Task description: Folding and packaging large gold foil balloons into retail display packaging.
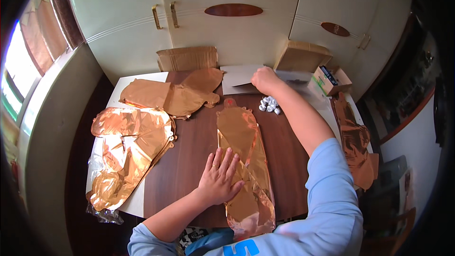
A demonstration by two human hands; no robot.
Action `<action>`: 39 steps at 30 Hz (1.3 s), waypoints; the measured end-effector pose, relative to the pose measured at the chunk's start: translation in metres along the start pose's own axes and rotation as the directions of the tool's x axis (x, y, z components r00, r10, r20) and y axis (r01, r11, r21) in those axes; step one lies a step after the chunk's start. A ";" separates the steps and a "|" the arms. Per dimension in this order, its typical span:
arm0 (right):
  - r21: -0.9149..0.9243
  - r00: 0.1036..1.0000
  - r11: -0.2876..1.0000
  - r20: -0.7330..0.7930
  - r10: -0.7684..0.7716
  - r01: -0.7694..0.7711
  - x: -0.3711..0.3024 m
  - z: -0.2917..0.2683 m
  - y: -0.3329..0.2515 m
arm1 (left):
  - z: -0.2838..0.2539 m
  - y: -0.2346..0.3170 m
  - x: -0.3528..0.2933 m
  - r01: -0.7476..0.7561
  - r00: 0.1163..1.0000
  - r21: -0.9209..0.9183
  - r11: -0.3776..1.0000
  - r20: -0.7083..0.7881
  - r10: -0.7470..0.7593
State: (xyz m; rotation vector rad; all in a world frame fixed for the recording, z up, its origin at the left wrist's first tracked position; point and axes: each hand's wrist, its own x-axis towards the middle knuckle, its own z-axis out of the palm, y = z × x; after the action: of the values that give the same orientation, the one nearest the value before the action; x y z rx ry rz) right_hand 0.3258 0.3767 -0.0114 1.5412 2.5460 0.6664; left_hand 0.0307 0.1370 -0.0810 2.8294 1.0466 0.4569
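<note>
A flat, uninflated copper-gold foil balloon (239,123) lies lengthwise down the middle of the table, folded over itself, its near end by my body. My left hand (219,178) rests flat on its left edge, fingers stretched out. At the far edge my right hand (266,81) is closed at a thin grey-white sheet (241,74). The sheet's near edge is raised a little, with a dark gap under it. My fingertips are partly hidden behind the hand. A small heap of white ribbon rolls (269,105) sits just in front of my right wrist.
More flat foil balloons (137,151) are piled at the left, with others (185,92) behind them. Another foil pile (353,137) hangs at the right edge. A small open box (332,81) and cardboard pieces (187,59) stand at the back, against cabinets (232,33).
</note>
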 end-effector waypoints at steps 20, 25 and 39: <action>0.983 0.723 -0.180 0.142 0.676 -0.025 -0.171 -0.138 -0.090 | 0.008 0.009 -0.005 0.074 0.996 -0.075 0.994 -0.041 -0.077; 0.417 0.753 -0.908 0.608 0.253 -0.032 -0.267 -0.108 -0.185 | -0.030 0.008 0.007 0.176 0.973 -0.913 0.369 0.105 -0.204; 0.645 0.993 0.755 0.091 0.073 -0.115 -0.348 -0.138 -0.166 | -0.023 0.018 -0.047 -0.134 0.990 -0.228 0.964 0.002 0.138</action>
State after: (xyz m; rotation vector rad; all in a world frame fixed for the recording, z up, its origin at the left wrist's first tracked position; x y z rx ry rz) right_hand 0.3178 -0.0326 -0.0051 1.8265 2.8216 -0.3312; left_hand 0.0008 0.0922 -0.0677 2.7039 0.7450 0.5257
